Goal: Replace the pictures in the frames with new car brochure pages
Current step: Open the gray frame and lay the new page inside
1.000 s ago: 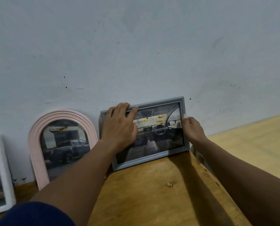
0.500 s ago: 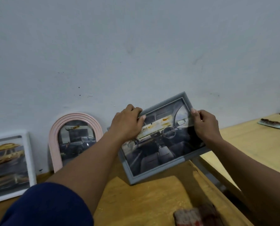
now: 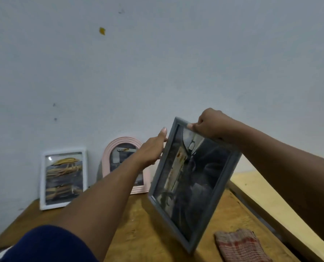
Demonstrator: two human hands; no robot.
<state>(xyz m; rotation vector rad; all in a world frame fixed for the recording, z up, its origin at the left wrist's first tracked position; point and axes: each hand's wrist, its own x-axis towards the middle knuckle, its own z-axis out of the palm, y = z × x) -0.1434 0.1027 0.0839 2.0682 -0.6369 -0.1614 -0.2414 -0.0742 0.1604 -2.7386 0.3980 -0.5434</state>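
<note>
The grey frame was held up off the table, turned on end and tilted, its glass towards the camera. It held a dark, blurred picture of a car's cabin with a steering wheel. The right hand pinched its top edge; the left hand held its left edge, fingers hidden behind. The pink arched frame and the white frame stood side by side against the wall, each with a car picture inside.
</note>
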